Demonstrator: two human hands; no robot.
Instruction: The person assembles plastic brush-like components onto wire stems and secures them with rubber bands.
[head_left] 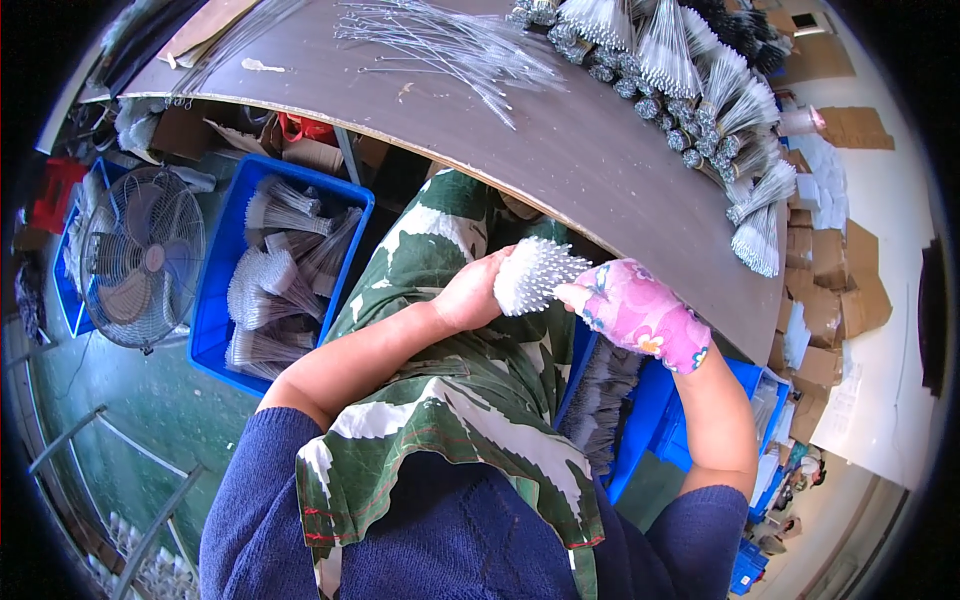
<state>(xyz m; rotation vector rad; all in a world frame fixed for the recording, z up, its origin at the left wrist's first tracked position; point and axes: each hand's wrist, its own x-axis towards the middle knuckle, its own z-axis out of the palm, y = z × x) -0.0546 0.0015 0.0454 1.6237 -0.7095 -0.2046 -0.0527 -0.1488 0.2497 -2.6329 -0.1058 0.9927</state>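
Both hands meet over the person's lap, just below the near edge of the counter point(560, 150). The bare left hand point(470, 292) is closed around a bundle of thin clear sticks point(535, 272), gripping it from the side. The right hand point(630, 308), in a pink flowered glove, pinches the bundle's other side. More tied bundles point(700, 90) lie on the counter's far right. A blue bin point(225, 250) of bundles sits left of the counter's edge, beside a fan point(140, 258).
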